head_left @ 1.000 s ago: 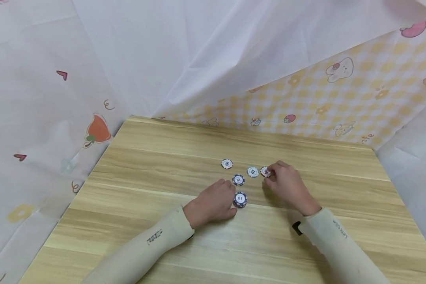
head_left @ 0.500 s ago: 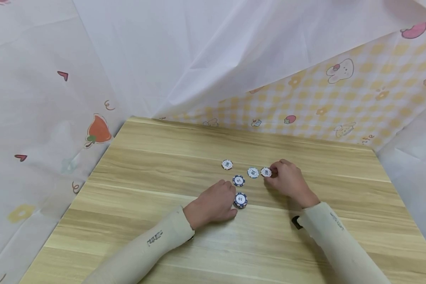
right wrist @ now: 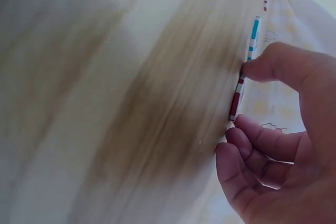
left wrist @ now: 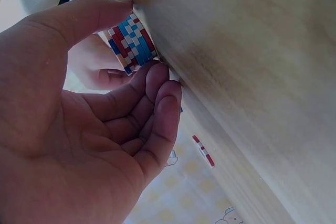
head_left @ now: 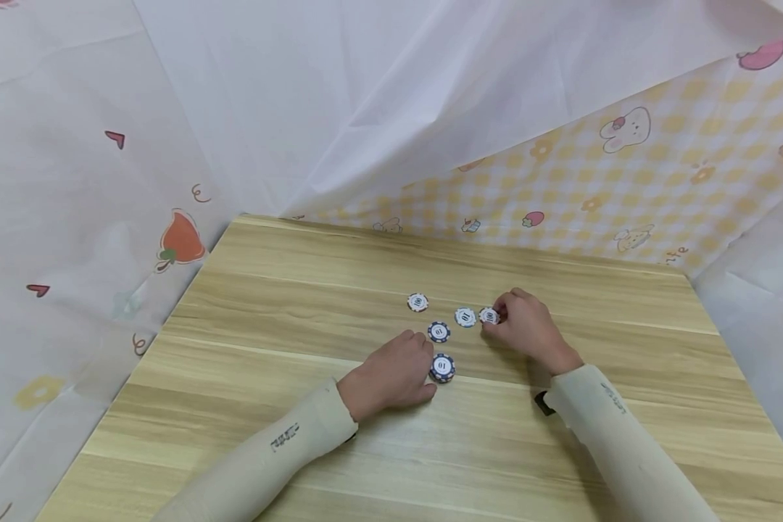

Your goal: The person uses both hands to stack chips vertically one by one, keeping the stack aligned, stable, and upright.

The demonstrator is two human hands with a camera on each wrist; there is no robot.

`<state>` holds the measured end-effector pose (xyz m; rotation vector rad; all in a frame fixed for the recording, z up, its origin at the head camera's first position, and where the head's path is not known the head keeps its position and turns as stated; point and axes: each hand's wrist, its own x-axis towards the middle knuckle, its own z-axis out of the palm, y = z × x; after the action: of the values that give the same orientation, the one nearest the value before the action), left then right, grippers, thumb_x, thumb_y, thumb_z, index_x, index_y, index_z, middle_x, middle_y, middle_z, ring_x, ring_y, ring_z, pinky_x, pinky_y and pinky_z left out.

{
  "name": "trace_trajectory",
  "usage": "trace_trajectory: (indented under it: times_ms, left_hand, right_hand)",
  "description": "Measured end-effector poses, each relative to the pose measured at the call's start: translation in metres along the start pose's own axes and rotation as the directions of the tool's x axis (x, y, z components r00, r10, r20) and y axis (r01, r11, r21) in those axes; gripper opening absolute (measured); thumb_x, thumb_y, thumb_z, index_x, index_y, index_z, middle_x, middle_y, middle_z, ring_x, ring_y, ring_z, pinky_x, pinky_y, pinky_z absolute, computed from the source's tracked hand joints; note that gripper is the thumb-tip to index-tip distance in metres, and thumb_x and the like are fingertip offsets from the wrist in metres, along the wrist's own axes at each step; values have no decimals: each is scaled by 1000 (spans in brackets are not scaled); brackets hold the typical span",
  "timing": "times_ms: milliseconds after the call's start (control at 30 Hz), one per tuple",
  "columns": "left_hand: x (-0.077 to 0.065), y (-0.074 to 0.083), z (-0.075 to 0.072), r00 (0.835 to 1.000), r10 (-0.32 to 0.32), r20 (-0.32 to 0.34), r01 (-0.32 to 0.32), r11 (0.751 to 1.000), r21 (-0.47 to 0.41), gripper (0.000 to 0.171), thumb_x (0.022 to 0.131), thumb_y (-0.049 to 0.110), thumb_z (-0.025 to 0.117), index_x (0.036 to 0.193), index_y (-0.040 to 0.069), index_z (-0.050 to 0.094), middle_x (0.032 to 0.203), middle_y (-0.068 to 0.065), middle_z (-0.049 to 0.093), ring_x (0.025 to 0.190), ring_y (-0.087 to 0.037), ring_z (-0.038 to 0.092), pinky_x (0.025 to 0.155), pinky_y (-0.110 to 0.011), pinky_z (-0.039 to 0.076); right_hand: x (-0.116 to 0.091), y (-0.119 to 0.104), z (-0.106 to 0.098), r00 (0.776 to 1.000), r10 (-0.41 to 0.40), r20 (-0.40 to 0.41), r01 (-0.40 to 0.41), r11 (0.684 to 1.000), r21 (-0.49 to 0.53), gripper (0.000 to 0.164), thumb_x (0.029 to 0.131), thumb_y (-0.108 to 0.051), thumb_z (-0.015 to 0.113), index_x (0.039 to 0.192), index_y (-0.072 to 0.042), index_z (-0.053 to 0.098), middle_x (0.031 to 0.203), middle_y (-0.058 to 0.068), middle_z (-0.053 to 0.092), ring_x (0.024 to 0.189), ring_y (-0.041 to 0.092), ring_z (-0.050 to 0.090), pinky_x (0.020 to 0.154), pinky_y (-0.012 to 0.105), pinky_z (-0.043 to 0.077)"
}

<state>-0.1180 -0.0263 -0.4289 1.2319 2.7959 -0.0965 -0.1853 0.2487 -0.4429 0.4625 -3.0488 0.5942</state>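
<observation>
My left hand curls at the left side of a stack of poker chips, topped by a blue "10" chip. In the left wrist view the stack's red, blue and white edges show between thumb and fingertips. Thumb and fingers of my right hand pinch a red-edged "100" poker chip at its rim, flat on the table; the right wrist view shows this chip edge-on. Left of it lies a light-blue-edged "10" chip.
A blue "10" chip lies just beyond the stack, and another "100" chip lies farther back. The wooden table ends at patterned cloth behind and white cloth on the left.
My right hand has shifted slightly, from partly covering the "100" chip to holding it at its right rim, so more of its face shows. The left hand and stack stay put.
</observation>
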Motion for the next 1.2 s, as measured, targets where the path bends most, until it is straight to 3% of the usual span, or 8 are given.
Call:
trace_trajectory:
  times_ms: [200,567,833,1200]
  left_hand:
    - [0,0,-1,1000,-14,18,15,999,-33,50,102,45,72,116,-3,76,106,-10,74,96,-19,63,94,-33,51]
    - [-1,1,-2,999,-25,21,26,998,-65,50,103,44,72,119,-4,75,107,-10,73,94,-20,62,93,-33,51]
    - [-1,0,-2,1000,-16,8,16,998,-57,50,103,44,72,117,-4,76,106,-11,73,94,-20,63,93,-33,51]
    - [-2,0,-1,1000,-15,-1,15,998,-57,48,102,43,72,115,-3,76,103,-10,72,90,-19,61,90,-33,51]
  right_hand:
    - [4,0,3,1000,-3,26,4,999,-41,41,83,-31,82,100,5,72,94,12,64,84,29,60,81,49,53]
    - [-2,-1,0,999,-15,52,17,999,-34,41,84,-33,81,100,4,70,95,11,63,85,27,59,80,47,53]
    - [-8,-1,-2,998,-53,35,54,998,-37,43,84,-34,83,102,3,72,94,8,66,84,25,61,81,47,55]
    - [-15,-1,-5,998,-34,44,34,999,-9,39,84,-31,86,102,0,71,91,5,65,81,22,60,76,41,52]
